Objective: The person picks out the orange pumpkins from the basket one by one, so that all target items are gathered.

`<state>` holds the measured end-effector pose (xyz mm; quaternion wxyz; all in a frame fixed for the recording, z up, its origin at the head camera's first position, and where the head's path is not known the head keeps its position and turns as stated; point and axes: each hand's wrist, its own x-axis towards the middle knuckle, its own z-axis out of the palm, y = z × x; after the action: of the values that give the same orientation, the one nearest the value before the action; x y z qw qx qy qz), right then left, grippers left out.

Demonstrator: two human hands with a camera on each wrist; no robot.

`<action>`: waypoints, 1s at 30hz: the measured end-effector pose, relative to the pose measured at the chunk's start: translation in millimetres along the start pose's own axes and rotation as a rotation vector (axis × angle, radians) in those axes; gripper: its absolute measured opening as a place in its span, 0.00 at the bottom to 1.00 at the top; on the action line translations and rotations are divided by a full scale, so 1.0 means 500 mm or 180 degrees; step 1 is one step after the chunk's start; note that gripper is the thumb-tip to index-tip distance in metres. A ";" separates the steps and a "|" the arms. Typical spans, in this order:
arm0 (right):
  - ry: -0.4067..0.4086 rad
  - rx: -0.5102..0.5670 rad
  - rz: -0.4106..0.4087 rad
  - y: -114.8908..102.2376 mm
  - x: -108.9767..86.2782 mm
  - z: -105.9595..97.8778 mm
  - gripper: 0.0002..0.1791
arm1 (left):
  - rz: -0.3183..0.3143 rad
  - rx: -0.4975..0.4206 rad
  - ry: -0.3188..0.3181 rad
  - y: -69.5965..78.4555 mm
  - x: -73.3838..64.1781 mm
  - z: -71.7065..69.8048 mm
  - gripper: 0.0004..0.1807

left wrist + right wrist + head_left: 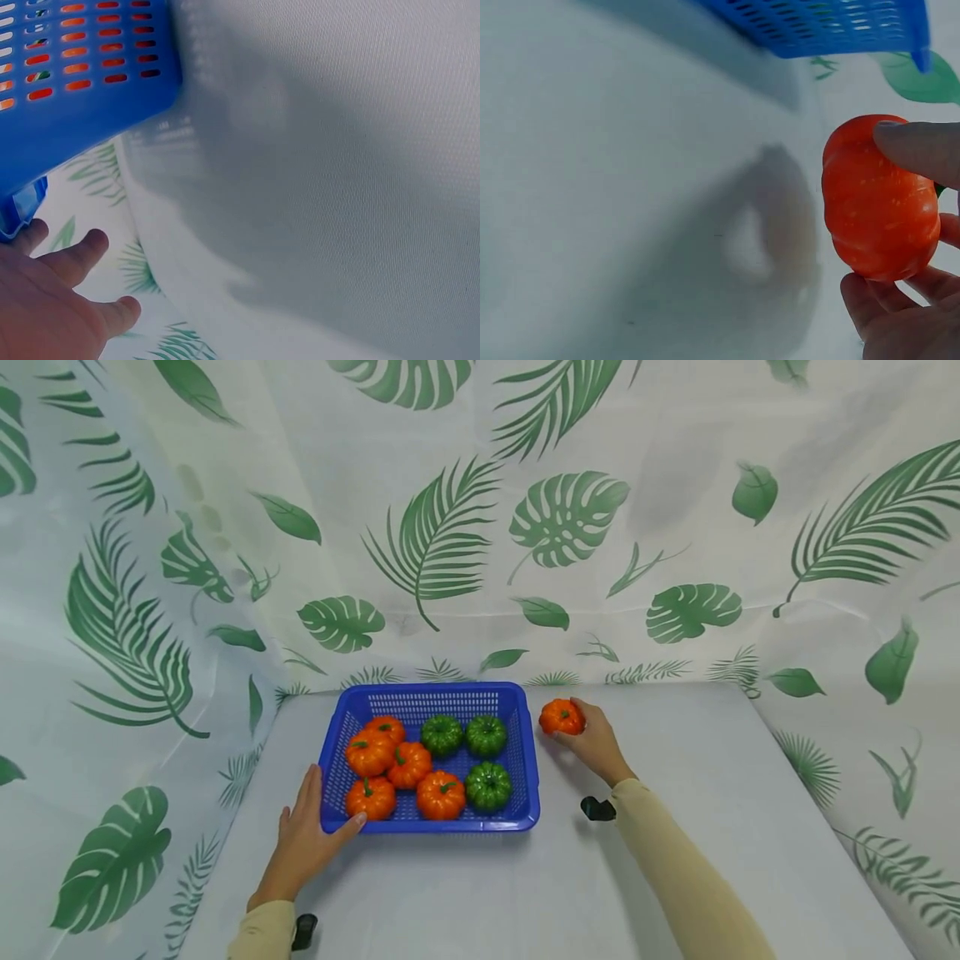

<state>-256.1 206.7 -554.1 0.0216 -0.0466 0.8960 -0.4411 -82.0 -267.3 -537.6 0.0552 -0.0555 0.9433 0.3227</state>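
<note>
My right hand (597, 745) grips a small orange pumpkin (558, 717) between thumb and fingers, just right of the blue basket (435, 827). In the right wrist view the ribbed orange pumpkin (879, 214) hangs over its shadow on the table. At the basket's front left corner, my left hand (303, 842) rests with straight, spread fingers along the side and the thumb at the front rim. Several orange pumpkins (441, 796) lie in the basket's left and middle; three green pumpkins (488, 787) sit on its right side.
The white table (450, 902) carries the basket near its back edge. Behind and beside it hangs a white sheet with green leaf prints (570, 518). Black wrist straps (597, 809) show beside both sleeves.
</note>
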 end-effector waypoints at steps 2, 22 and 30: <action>0.0000 -0.0038 0.0015 0.005 0.000 0.006 0.44 | -0.0011 -0.0011 -0.0005 0.001 0.000 0.001 0.68; -0.0113 -0.0071 0.0120 -0.001 -0.002 0.004 0.51 | 0.0019 -0.0090 0.0003 0.008 -0.001 0.000 0.66; -0.0158 0.0154 0.0075 -0.057 0.007 -0.027 0.51 | 0.0002 -0.0093 0.0005 -0.001 -0.001 0.001 0.67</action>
<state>-258.6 199.8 -523.1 0.0501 -0.0464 0.8847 -0.4610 -81.5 -267.2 -538.2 0.0535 -0.0563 0.9385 0.3365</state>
